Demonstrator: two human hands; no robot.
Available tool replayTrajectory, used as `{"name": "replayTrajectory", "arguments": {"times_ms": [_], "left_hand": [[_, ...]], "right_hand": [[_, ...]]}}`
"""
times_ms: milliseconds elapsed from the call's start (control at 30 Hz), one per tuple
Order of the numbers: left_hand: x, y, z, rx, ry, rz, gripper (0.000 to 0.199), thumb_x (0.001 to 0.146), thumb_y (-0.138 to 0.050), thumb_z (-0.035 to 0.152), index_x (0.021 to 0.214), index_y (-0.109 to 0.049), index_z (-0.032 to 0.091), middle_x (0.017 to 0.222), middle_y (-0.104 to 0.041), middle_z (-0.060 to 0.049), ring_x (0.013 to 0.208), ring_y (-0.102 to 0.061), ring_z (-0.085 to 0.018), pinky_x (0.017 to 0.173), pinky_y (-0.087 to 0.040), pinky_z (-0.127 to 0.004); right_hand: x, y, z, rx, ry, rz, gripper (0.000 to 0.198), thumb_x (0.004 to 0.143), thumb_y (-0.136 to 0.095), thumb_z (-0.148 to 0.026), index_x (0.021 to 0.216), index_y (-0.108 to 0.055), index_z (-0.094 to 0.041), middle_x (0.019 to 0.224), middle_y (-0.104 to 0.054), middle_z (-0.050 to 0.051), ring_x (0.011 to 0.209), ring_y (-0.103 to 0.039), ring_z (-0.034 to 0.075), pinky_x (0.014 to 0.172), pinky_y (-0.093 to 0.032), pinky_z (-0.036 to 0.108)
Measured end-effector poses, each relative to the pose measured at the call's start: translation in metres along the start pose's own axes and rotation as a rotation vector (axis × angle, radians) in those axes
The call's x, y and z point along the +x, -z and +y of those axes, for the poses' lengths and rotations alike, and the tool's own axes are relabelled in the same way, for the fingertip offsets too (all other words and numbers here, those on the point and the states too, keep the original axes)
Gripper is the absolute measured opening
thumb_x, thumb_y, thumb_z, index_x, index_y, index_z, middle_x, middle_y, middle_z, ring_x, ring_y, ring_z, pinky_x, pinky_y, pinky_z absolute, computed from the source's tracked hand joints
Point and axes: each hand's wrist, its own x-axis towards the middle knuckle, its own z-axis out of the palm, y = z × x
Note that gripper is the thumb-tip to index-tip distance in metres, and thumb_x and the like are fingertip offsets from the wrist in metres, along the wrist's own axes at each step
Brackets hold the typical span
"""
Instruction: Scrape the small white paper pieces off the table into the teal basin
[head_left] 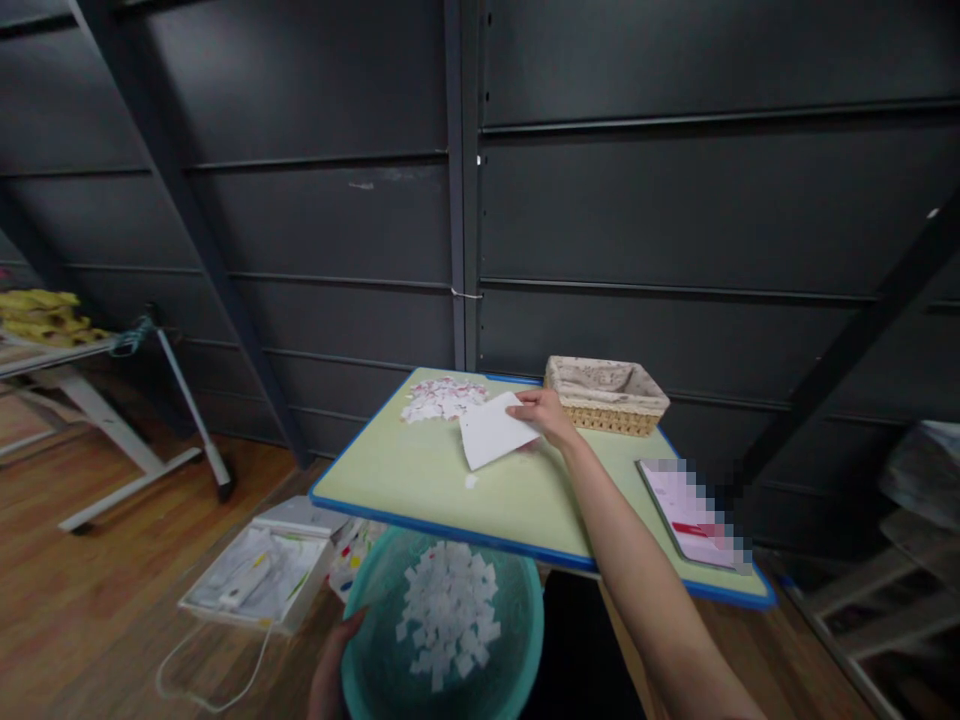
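My right hand [546, 414] is closed on one edge of a white sheet of paper or card [493, 430], held tilted just over the table. Below the table's front edge, my left hand [339, 655] grips the left side of a teal plastic basin [531, 625], its thumb at the rim. Many small white paper pieces [450, 610] lie in the basin. A heap of white scraps with reddish marks [444, 398] is spread at the table's back left. One small white scrap [471, 482] lies in front of the sheet.
The pale green table [375, 470] has a blue edge. A cloth-lined wicker basket [611, 415] stands at its back right, a tablet-like flat thing [690, 515] at its right. An open white box [259, 570] with a cord is on the floor at left. A dark panel wall [360, 230] rises behind.
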Motion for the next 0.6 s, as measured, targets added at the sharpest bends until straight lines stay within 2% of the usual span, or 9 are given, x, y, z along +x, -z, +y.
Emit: {"name": "replayTrajectory", "arguments": {"times_ms": [133, 267, 367, 500, 600], "left_hand": [[-0.003, 0.0, 0.003, 0.03, -0.032, 0.033, 0.018, 0.061, -0.074, 0.021, 0.077, -0.067, 0.017, 0.062, -0.076, -0.006, 0.083, -0.074, -0.035, 0.076, -0.059, -0.045], [-0.005, -0.002, 0.005, 0.018, 0.039, -0.004, 0.025, 0.061, -0.073, 0.02, 0.085, -0.069, 0.014, 0.058, -0.075, -0.006, 0.084, -0.073, -0.037, 0.074, -0.059, -0.047], [-0.007, -0.005, 0.005, 0.032, 0.038, -0.015, 0.031, 0.062, -0.073, 0.02, 0.092, -0.068, 0.012, 0.057, -0.075, -0.006, 0.084, -0.074, -0.037, 0.073, -0.059, -0.047], [-0.012, -0.008, 0.011, 0.09, 0.022, -0.025, 0.014, 0.065, -0.073, 0.021, 0.076, -0.066, 0.015, 0.056, -0.074, -0.005, 0.08, -0.075, -0.034, 0.076, -0.059, -0.044], [-0.013, -0.008, 0.017, 0.093, 0.005, -0.039, 0.01, 0.067, -0.073, 0.02, 0.07, -0.063, 0.017, 0.056, -0.074, -0.003, 0.075, -0.075, -0.03, 0.077, -0.059, -0.041]], "right_hand": [[0.001, -0.001, 0.004, -0.021, -0.055, -0.034, 0.03, 0.054, -0.069, -0.031, 0.074, -0.073, -0.01, 0.053, -0.062, 0.002, 0.042, -0.051, 0.014, 0.038, -0.031, 0.022], [0.001, -0.005, 0.006, -0.071, -0.057, -0.059, 0.027, 0.056, -0.068, -0.03, 0.072, -0.073, -0.009, 0.052, -0.061, 0.001, 0.042, -0.05, 0.013, 0.038, -0.031, 0.021], [-0.001, -0.007, 0.006, -0.069, -0.047, -0.102, 0.027, 0.057, -0.068, -0.03, 0.072, -0.074, -0.009, 0.052, -0.06, 0.001, 0.042, -0.049, 0.012, 0.039, -0.029, 0.021], [-0.004, -0.016, 0.008, -0.02, -0.023, -0.218, 0.026, 0.058, -0.07, -0.029, 0.073, -0.074, -0.009, 0.052, -0.059, 0.0, 0.042, -0.045, 0.009, 0.039, -0.026, 0.02], [-0.006, -0.029, 0.012, 0.02, -0.004, -0.323, 0.024, 0.059, -0.072, -0.028, 0.072, -0.073, -0.009, 0.053, -0.059, -0.001, 0.044, -0.046, 0.008, 0.042, -0.028, 0.019]]}}
